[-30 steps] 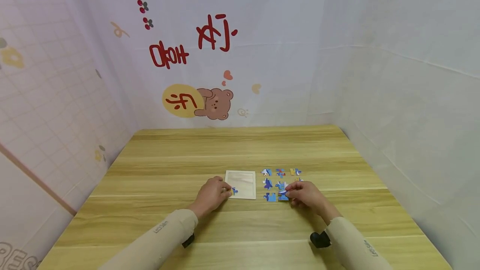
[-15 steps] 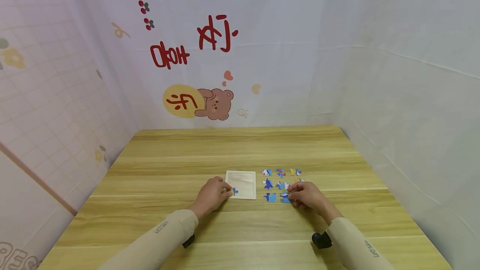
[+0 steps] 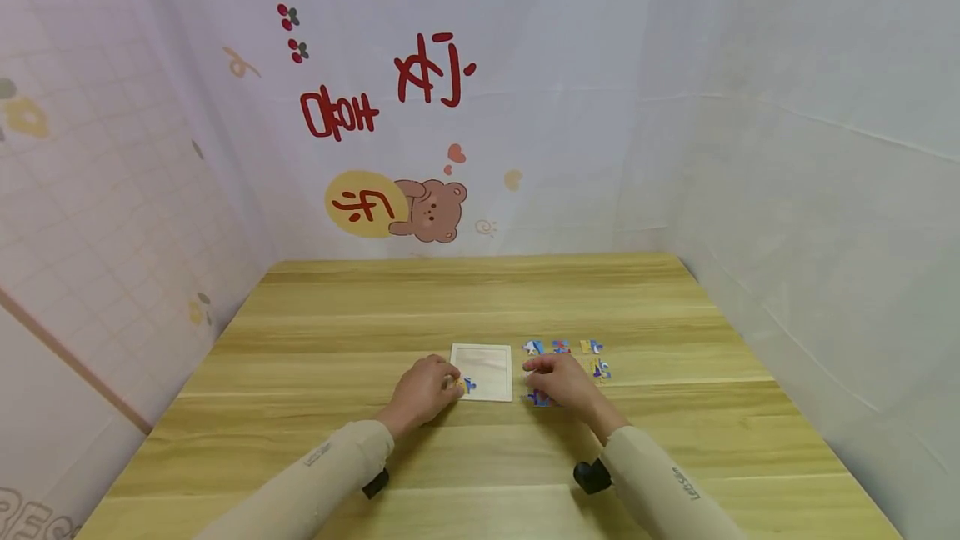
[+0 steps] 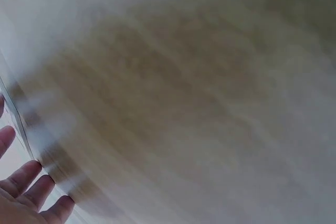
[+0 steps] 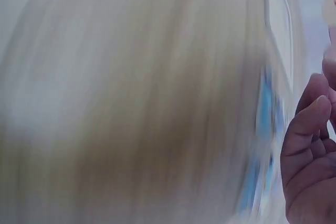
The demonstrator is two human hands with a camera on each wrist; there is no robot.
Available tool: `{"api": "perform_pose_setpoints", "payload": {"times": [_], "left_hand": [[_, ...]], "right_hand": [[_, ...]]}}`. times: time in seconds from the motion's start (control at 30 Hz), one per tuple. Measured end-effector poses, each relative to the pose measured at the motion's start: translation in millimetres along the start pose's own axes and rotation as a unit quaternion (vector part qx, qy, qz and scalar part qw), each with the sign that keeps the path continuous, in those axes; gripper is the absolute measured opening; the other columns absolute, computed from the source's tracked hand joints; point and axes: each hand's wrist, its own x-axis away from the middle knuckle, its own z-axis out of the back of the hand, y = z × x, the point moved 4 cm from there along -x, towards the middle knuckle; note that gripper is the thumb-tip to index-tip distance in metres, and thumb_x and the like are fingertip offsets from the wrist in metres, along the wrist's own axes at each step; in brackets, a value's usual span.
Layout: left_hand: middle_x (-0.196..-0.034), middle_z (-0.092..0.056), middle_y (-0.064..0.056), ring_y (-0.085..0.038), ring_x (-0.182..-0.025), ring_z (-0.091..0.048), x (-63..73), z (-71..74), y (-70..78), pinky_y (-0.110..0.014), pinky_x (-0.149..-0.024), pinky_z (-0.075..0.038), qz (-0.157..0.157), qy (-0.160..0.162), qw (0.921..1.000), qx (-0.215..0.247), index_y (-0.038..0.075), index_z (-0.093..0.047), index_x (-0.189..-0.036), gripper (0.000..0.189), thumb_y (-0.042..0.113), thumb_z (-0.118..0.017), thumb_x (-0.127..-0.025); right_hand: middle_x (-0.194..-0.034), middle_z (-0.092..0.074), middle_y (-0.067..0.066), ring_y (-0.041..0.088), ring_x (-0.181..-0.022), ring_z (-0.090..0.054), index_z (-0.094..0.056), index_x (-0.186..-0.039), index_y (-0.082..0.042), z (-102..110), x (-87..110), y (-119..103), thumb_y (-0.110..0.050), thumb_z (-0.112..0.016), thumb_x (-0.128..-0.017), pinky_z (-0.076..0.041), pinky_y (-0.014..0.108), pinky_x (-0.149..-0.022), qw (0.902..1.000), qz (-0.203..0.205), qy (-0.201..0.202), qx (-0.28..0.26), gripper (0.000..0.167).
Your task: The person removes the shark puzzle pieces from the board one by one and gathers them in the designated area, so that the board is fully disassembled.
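Observation:
My left hand (image 3: 423,390) holds the left edge of a square, pale puzzle tray (image 3: 483,348) at its near corner. A blue and yellow puzzle piece (image 3: 468,385) lies inside that corner, close to the fingertips. In the left wrist view, the fingers (image 4: 38,190) reach to the tray's edge. My right hand (image 3: 562,382) is above the loose pieces, just right of the tray, with thumb and fingertips pinched together on a puzzle piece mostly hidden by the hand. Its curled fingers (image 5: 310,119) show at the right of the blurred right wrist view.
Loose puzzle pieces lie in rows right of the tray, including a blue and white one (image 3: 533,347), a yellow and blue one (image 3: 591,347) and another (image 3: 601,369). The hand covers several. Everything rests on a wood-grain table (image 3: 360,315) with cloth walls (image 3: 570,148) around it.
My right hand has moved left from the near middle piece, toward the tray, and now covers the left pieces. The left hand stays at the tray's edge.

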Motion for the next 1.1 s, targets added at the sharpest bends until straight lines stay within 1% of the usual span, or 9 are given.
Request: {"api": "perform_pose_setpoints", "payload": {"times": [0.17,0.33,0.43,0.53,0.67,0.73,0.8,0.93,1.1], "left_hand": [[-0.121,-0.061,-0.022,-0.039,-0.112,-0.058,0.2,1.7,-3.3,-0.053,-0.097,-0.045,-0.006,-0.009,0.9999,0.012,-0.002,-0.069,-0.115,0.035,0.02,-0.075,-0.089],[-0.126,-0.058,-0.026,-0.042,-0.117,-0.055,-0.7,1.2,-8.3,-0.054,-0.1,-0.042,-0.015,-0.018,0.9997,0.001,-0.004,-0.068,-0.119,0.039,0.021,-0.076,-0.089],[-0.126,-0.058,-0.027,-0.042,-0.118,-0.054,-0.7,-0.6,-9.7,-0.055,-0.1,-0.041,-0.027,-0.026,0.9993,-0.006,-0.004,-0.068,-0.118,0.038,0.021,-0.074,-0.09],[-0.126,-0.057,-0.028,-0.043,-0.118,-0.054,-0.3,0.2,-9.4,-0.055,-0.1,-0.041,-0.034,-0.028,0.999,-0.007,-0.004,-0.069,-0.118,0.037,0.02,-0.074,-0.091],[-0.127,-0.057,-0.028,-0.043,-0.119,-0.053,0.6,3.0,-9.3,-0.055,-0.1,-0.041,-0.027,-0.03,0.9992,-0.001,-0.004,-0.069,-0.118,0.036,0.02,-0.074,-0.091],[-0.128,-0.057,-0.028,-0.043,-0.12,-0.053,0.9,3.6,-10.1,-0.055,-0.101,-0.041,-0.021,-0.032,0.9993,0.001,-0.003,-0.069,-0.118,0.036,0.02,-0.073,-0.091],[-0.129,-0.056,-0.028,-0.043,-0.121,-0.052,1.3,3.8,-11.0,-0.056,-0.101,-0.04,-0.014,-0.034,0.9993,0.005,-0.004,-0.069,-0.119,0.037,0.02,-0.073,-0.091],[-0.129,-0.057,-0.028,-0.043,-0.121,-0.052,1.9,4.1,-12.3,-0.056,-0.102,-0.04,-0.009,-0.036,0.9993,0.007,-0.004,-0.069,-0.118,0.037,0.02,-0.073,-0.091],[-0.128,-0.057,-0.028,-0.044,-0.12,-0.053,2.4,5.6,-11.5,-0.057,-0.101,-0.04,-0.011,-0.033,0.9993,0.011,-0.005,-0.069,-0.117,0.037,0.019,-0.075,-0.09]], "right_hand": [[-0.075,-0.065,0.009,0.013,-0.056,-0.056,-0.066,-0.116,0.008,-39.9,-11.7,-12.6,-0.003,-0.068,-0.09,-0.043,0.025,-0.051,0.9995,0.019,-0.025,0.009,0.028],[-0.077,-0.067,0.007,0.013,-0.056,-0.057,-0.067,-0.118,0.006,-62.0,-20.0,-18.8,-0.005,-0.068,-0.091,-0.044,0.024,-0.05,0.9989,0.016,-0.04,0.018,0.03],[-0.075,-0.066,0.006,0.012,-0.056,-0.056,-0.067,-0.119,0.005,-67.6,-23.0,-19.2,-0.006,-0.069,-0.089,-0.043,0.023,-0.05,0.9987,0.01,-0.04,0.031,0.032],[-0.077,-0.066,0.004,0.012,-0.055,-0.055,-0.067,-0.121,0.004,-70.2,-25.3,-19.2,-0.008,-0.071,-0.088,-0.043,0.024,-0.052,0.997,0.01,-0.045,0.062,0.035],[-0.09,-0.071,0.005,0.012,-0.069,-0.059,-0.071,-0.119,-0.002,-73.0,-26.1,-22.9,-0.013,-0.072,-0.088,-0.049,0.031,-0.066,0.9915,0.024,-0.062,0.112,0.033],[-0.096,-0.071,0.004,0.013,-0.075,-0.06,-0.072,-0.116,-0.004,-74.0,-25.8,-25.0,-0.014,-0.072,-0.087,-0.049,0.033,-0.072,0.9895,0.03,-0.066,0.125,0.03],[-0.094,-0.071,0.005,0.014,-0.076,-0.06,-0.073,-0.115,-0.004,-74.7,-25.6,-25.5,-0.013,-0.072,-0.087,-0.049,0.033,-0.071,0.9901,0.029,-0.064,0.121,0.029],[-0.084,-0.066,0.003,0.015,-0.065,-0.058,-0.072,-0.115,-0.005,-75.5,-25.9,-23.9,-0.009,-0.071,-0.088,-0.046,0.029,-0.06,0.9941,0.016,-0.057,0.09,0.028],[-0.084,-0.065,0.001,0.016,-0.062,-0.059,-0.072,-0.112,-0.007,-77.7,-27.0,-20.2,-0.005,-0.071,-0.088,-0.046,0.026,-0.056,0.9974,0.012,-0.046,0.055,0.024]]}}
